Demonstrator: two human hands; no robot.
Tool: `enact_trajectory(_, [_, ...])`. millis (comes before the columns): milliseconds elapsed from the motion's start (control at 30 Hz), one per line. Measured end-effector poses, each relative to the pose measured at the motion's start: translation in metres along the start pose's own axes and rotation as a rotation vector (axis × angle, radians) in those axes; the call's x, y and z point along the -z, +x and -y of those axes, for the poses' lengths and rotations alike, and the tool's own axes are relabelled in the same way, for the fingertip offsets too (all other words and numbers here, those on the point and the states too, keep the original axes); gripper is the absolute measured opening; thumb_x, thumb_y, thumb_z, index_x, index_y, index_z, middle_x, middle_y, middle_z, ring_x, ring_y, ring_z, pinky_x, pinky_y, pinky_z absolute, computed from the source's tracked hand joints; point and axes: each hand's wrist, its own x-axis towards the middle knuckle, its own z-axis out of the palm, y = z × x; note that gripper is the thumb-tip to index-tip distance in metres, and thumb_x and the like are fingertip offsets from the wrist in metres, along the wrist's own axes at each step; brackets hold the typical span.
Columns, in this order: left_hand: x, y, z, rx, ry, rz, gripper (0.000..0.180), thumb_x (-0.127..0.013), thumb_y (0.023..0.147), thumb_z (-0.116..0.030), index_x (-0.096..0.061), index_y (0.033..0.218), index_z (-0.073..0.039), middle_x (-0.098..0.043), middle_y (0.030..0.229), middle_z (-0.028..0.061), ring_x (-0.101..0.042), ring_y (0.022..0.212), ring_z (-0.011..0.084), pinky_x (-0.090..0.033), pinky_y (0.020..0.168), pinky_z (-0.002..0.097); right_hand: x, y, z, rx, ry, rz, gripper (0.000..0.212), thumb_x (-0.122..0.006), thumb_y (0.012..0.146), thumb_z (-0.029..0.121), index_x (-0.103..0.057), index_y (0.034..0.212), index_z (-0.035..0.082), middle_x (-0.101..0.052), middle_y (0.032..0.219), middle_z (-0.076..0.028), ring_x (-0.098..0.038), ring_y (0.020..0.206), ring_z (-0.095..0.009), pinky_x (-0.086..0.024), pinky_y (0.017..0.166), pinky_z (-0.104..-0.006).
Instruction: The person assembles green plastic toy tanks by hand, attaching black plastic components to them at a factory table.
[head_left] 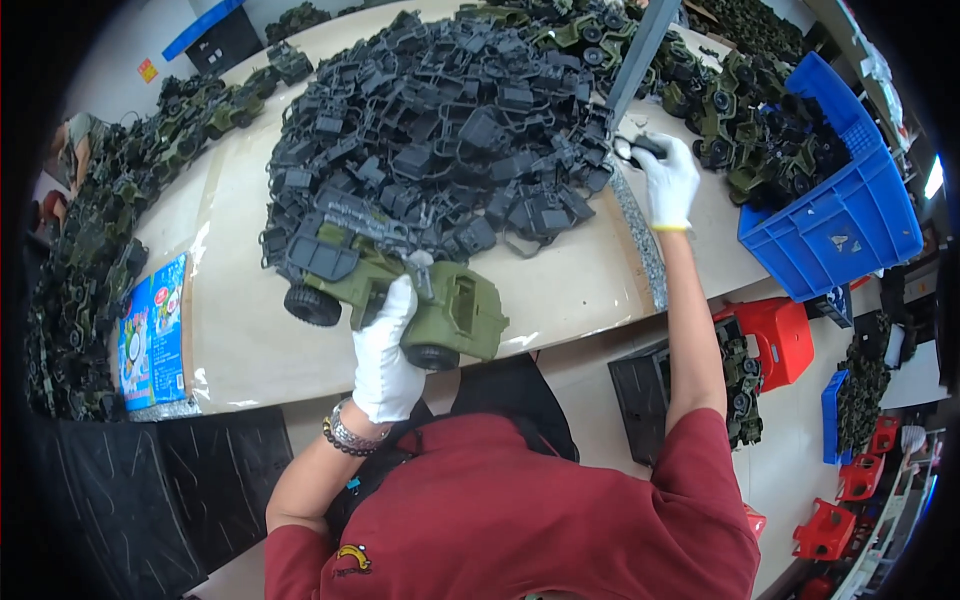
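My left hand (387, 355), in a white glove, grips an olive-green toy military truck (455, 312) at the table's near edge. The truck has black wheels and a dark grey frame part at its far left end. Out to the right, beside a grey metal post (640, 65), my right hand (669, 182) wears a white glove too. Its fingers are closed around a small dark object (648, 147), whose kind I cannot make out. A big heap of dark grey plastic toy parts (430, 120) lies just beyond the truck.
A blue crate (840, 235) of green toy trucks stands at the right. More trucks (75, 290) line the left edge, near a colourful printed sheet (153, 330). Below the table on the right are a red stool (770, 340) and a black bin (640, 400). Another person (80, 150) is far left.
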Motion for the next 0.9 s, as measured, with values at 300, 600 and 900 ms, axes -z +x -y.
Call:
enact_trajectory(300, [-0.009,0.018,0.011,0.028,-0.043,0.025,0.053,-0.056,0.103,-0.043,-0.046,0.146,-0.014,-0.06,0.132,0.01,-0.062,0.118,0.0249,-0.053,0.101,0.0441,0.081,-0.1,0.002,0.038,-0.071,0.463,0.026,-0.074,0.078,0.011,-0.059,0.098,0.003,-0.06,0.135,-0.018,-0.055,0.121,-0.039,-0.046,0.103,-0.044])
enact_trajectory(600, [-0.029,0.032,0.023,-0.139,0.104,0.035,0.037,-0.066,0.1,-0.035,-0.058,0.124,-0.008,-0.066,0.117,0.0059,-0.065,0.104,0.0175,-0.056,0.092,0.0361,0.046,-0.102,0.045,0.071,-0.213,0.435,0.051,-0.079,0.078,0.021,-0.062,0.125,0.011,-0.065,0.12,-0.015,-0.059,0.11,-0.036,-0.049,0.096,-0.0451])
enact_trajectory(900, [-0.032,0.024,0.023,-0.157,0.181,0.043,0.038,-0.075,0.093,-0.022,-0.063,0.124,-0.002,-0.069,0.114,0.0029,-0.064,0.1,0.01,-0.05,0.09,0.0268,0.055,-0.13,0.158,0.357,0.364,0.615,0.068,-0.076,0.08,0.049,-0.063,0.131,0.006,-0.059,0.137,-0.016,-0.056,0.115,-0.037,-0.045,0.101,-0.0443])
